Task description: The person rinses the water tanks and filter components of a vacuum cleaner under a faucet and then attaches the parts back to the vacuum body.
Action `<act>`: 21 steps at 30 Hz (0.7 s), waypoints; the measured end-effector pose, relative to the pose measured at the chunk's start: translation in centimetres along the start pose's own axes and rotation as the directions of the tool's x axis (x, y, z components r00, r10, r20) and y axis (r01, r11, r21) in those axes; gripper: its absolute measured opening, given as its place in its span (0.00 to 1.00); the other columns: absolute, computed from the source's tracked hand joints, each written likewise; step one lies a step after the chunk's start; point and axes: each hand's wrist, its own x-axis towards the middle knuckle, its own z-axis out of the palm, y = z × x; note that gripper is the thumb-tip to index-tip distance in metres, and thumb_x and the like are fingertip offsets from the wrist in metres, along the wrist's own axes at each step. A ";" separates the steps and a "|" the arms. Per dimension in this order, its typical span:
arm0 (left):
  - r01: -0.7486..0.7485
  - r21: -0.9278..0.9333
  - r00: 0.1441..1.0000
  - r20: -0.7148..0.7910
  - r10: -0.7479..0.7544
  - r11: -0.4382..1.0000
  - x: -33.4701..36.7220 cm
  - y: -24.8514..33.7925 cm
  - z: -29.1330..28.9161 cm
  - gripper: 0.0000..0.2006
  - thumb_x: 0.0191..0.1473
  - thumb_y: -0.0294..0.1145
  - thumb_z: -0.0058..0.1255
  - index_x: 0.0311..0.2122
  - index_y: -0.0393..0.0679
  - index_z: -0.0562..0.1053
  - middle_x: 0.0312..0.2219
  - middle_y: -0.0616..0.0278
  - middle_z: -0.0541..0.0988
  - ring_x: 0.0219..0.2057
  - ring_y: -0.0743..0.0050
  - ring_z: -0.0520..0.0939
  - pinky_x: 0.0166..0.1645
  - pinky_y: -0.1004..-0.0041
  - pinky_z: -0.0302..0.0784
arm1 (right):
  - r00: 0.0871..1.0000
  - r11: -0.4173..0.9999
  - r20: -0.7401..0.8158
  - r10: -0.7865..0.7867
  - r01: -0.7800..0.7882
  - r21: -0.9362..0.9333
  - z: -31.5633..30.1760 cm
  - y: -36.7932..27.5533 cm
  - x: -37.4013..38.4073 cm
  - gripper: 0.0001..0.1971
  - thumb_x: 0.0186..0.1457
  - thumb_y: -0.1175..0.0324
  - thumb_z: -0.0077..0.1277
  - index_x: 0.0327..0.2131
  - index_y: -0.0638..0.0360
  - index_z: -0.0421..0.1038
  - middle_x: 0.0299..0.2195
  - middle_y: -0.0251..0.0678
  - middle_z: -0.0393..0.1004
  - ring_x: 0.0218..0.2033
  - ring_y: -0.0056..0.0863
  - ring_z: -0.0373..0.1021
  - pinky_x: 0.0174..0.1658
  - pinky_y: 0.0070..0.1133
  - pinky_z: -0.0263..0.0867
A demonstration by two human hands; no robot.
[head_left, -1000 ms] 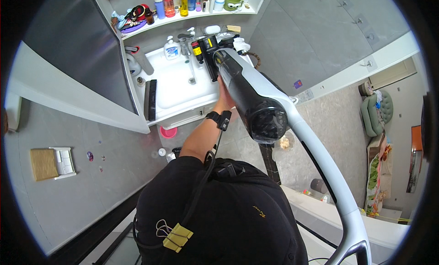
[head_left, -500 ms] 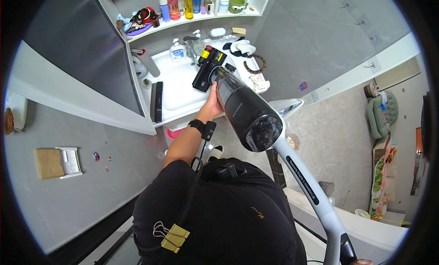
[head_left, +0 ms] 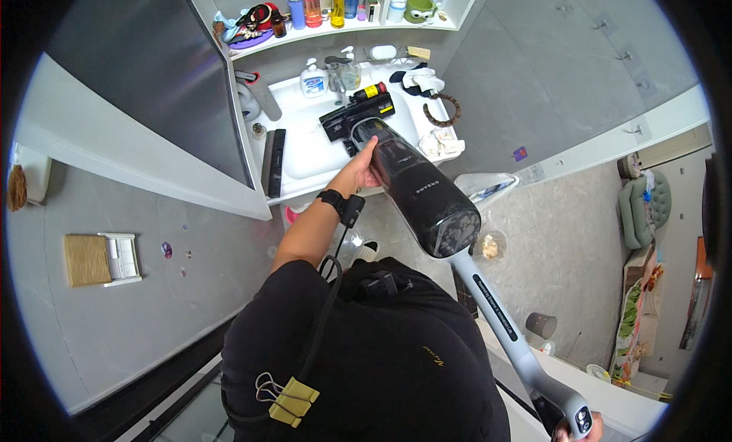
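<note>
A stick floor washer with a dark body and a pale grey pole slants from the sink to the lower right. My left hand is closed against the lower end of its body, by the clear part; the fingers beneath are hidden. At the picture's lower edge my right hand wraps round the handle and is partly cut off. The black brush head, with a red end, is raised over the white sink. A long black strip lies on the sink's left rim.
White shelves with several bottles hang above the sink. A soap pump bottle, a tap, a brown hair band and crumpled white cloths are around the basin. On the left stands a grey door. A bin is on the floor.
The brush head has turned clockwise and now lies flatter across the basin. The handle has swung further into view, showing more of my right hand. The whole view has shifted slightly.
</note>
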 end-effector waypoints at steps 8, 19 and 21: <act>-0.019 0.148 0.999 -0.023 0.022 0.989 1.9 -1.0 -0.9 0.49 0.49 0.84 0.41 0.51 0.42 0.76 0.43 0.50 0.83 0.44 0.56 0.86 0.53 0.54 0.80 | 0.967 0.939 -0.253 -0.005 0.091 0.332 4.1 6.0 1.0 0.34 0.53 0.71 0.67 0.60 0.62 0.60 0.43 0.43 0.75 0.37 0.28 0.72 0.40 0.25 0.70; -0.044 0.310 0.995 -0.075 0.070 0.950 0.7 -0.8 1.3 0.50 0.46 0.87 0.40 0.50 0.44 0.77 0.43 0.53 0.82 0.47 0.58 0.83 0.55 0.55 0.77 | 0.994 0.945 -0.076 0.075 -0.047 0.325 4.1 14.2 4.6 0.31 0.51 0.69 0.69 0.56 0.70 0.66 0.34 0.38 0.76 0.30 0.25 0.71 0.33 0.19 0.68; -0.078 0.318 0.992 -0.066 0.104 0.945 1.2 -1.1 1.1 0.49 0.46 0.86 0.42 0.50 0.44 0.77 0.43 0.53 0.82 0.46 0.57 0.83 0.53 0.55 0.78 | 0.993 0.918 -0.081 0.088 -0.049 0.394 5.2 12.9 4.9 0.31 0.52 0.68 0.68 0.56 0.70 0.66 0.33 0.37 0.76 0.30 0.24 0.71 0.33 0.18 0.68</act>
